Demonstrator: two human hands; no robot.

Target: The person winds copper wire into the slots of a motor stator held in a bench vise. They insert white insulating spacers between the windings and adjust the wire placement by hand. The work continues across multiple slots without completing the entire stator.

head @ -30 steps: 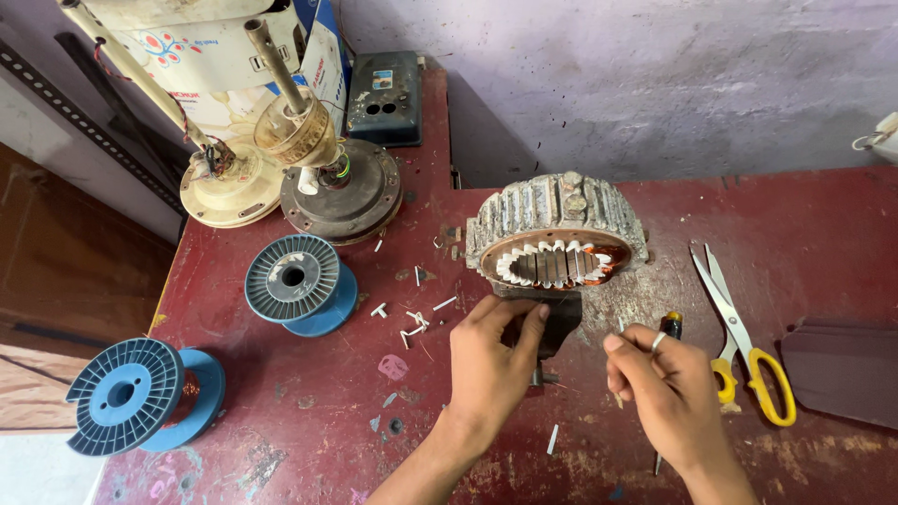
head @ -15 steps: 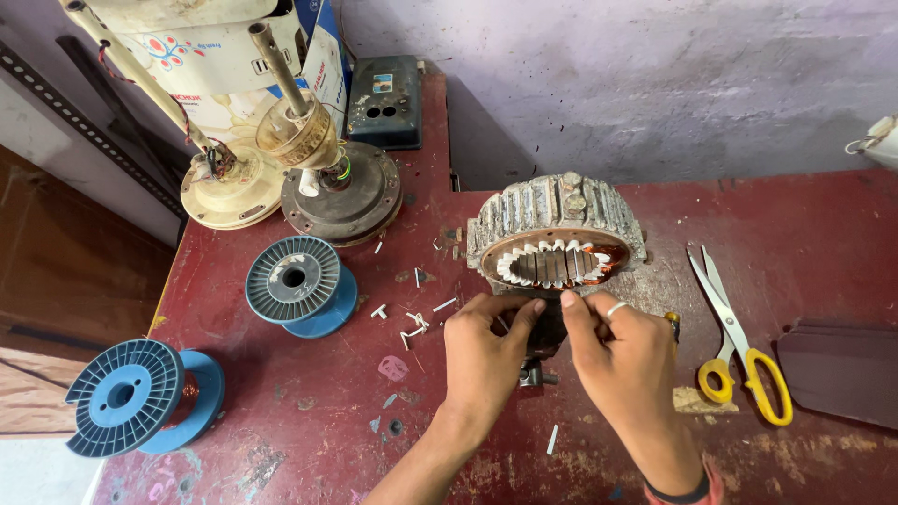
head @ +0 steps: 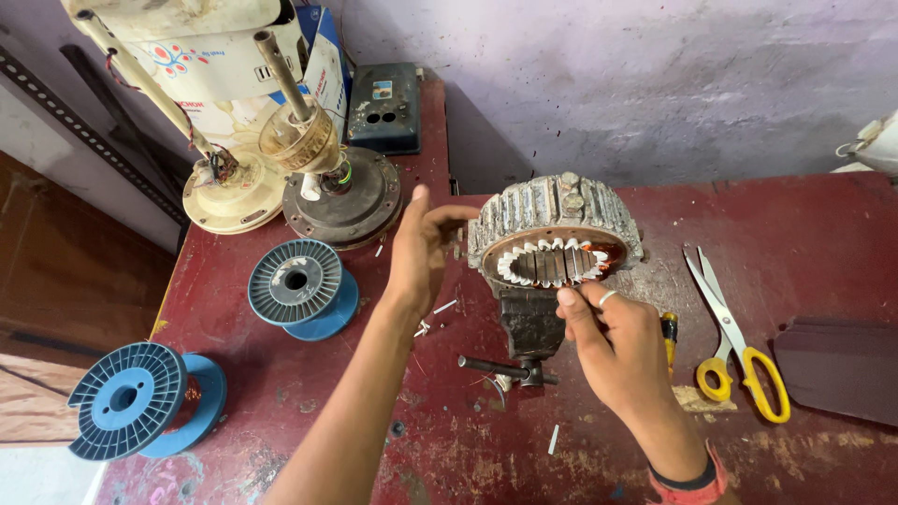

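Just below the ring's front rim, my right hand (head: 613, 351) sits with thumb and forefinger pinched together, closed on something too thin for me to make out, its fingertips (head: 568, 298) almost touching the lower lip of the stator (head: 554, 234). That stator lies directly ahead of and slightly above this hand, clamped in a small dark vise (head: 530, 324), tilted so its open bore with white slot liners and a patch of copper winding faces me; its axis runs roughly toward me and away. My left hand (head: 421, 248) is open, fingers spread and holding nothing, just beside the ring's left flank, nearly touching it, so both hands are close, with the right one nearer the slots. I see the vise handle (head: 505, 367) sticking out to the left under the ring, low enough to catch a wrist. Farther out on the red surface (head: 804, 215), yellow-handled scissors (head: 739, 351) lie to the right, near a dark sheet (head: 842, 369). To the left stand two blue spools (head: 301, 285), one near, one (head: 140, 400) at the edge. Behind them are a fan motor (head: 341, 192), a cream fan body (head: 224, 187) and a dark switch box (head: 385, 108).
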